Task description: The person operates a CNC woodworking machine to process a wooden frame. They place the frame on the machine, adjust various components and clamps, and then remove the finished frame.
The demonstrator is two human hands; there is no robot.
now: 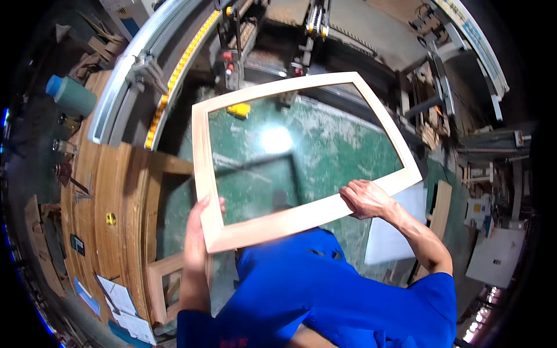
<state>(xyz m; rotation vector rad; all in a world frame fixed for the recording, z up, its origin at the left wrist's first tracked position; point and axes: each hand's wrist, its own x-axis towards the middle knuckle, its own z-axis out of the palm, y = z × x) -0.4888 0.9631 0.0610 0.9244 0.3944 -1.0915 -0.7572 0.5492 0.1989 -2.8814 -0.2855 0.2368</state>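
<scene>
A pale wooden frame (232, 233) with a rectangular opening is held up in front of my body, tilted above the floor. My left hand (197, 223) grips its near left corner, with fingertips showing at the inner edge. The near rail, toward its right end, is in the grasp of my right hand (366, 200), whose fingers curl over the wood. Through the opening the green floor (331, 139) shows, with a bright spot of light and dark shadow lines on it. I cannot tell whether a clear pane fills the opening.
A wooden workbench (130, 191) at left bears a small yellow tape measure (111, 218), a calculator (77, 244), papers (130, 319) and a blue-capped container (72, 95). Another wooden frame (155, 290) stands beside it. Machine rails (125, 81) rise ahead. A white sheet (394, 232) lies right.
</scene>
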